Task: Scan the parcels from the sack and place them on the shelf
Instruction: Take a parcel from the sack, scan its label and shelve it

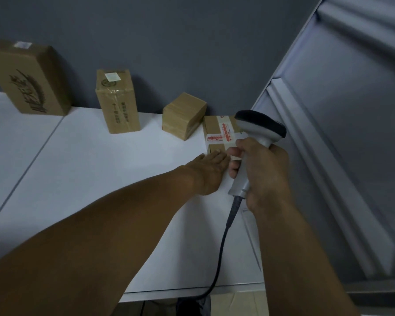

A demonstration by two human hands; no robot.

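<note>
A small cardboard parcel with white and red tape lies on the white shelf near the right wall. My left hand reaches to it, straight fingers touching its near side. My right hand grips the handle of a grey barcode scanner, whose dark head hangs just over the parcel's right part. Three more cardboard parcels stand along the back: a large printed one at the far left, a tall taped one, and a small cube.
A dark grey wall backs the shelf. A grey metal panel slants along the right side. The scanner's black cable drops over the shelf's front edge. A seam runs diagonally across the left of the shelf.
</note>
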